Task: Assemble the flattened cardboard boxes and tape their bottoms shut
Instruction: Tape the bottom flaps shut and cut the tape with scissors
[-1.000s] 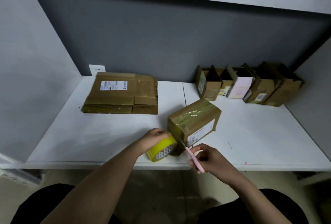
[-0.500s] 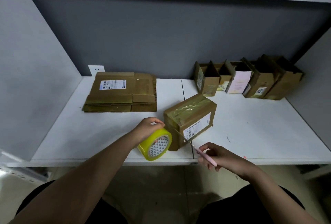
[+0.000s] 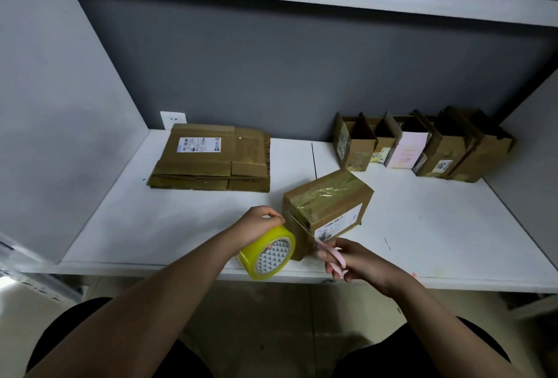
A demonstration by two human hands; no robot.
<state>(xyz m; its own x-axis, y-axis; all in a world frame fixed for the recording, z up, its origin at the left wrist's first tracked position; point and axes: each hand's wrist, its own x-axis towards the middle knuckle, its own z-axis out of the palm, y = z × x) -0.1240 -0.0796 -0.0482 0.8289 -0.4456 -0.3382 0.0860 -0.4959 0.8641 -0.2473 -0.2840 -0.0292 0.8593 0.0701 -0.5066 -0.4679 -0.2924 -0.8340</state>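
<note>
The white worktop [image 3: 437, 226] is the biggest thing here, flat and smooth, and I use the box I am taping [image 3: 327, 211] as my marker for everything else. That box sits near the front edge, turned a bit, with its bottom flaps facing up so I can reach them. It is brown cardboard, stiff with sharp corners, and shiny see-through tape runs over its top in a wrinkly strip. Behind it and to the left lies the pile of flat boxes [image 3: 211, 160], stacked so I can take the next one; they look thin and creased, and the top one has a white label. Behind it and to the right stands a row of finished boxes [image 3: 422, 145], open side up and pushed close together by the back wall, out of my way. Touching the box on its left is the tape roll [image 3: 267, 252], a fat yellow ring with a white patterned middle. My left hand [image 3: 259, 226] grips the roll from above, fingers curled round it, I think to keep the tape pulled tight against the box. Just in front of the box, my right hand [image 3: 353, 259] pinches the pink scissors [image 3: 330, 253], thin and smooth, with the tip at the box corner. I think I hold them there to snip the tape free.
</note>
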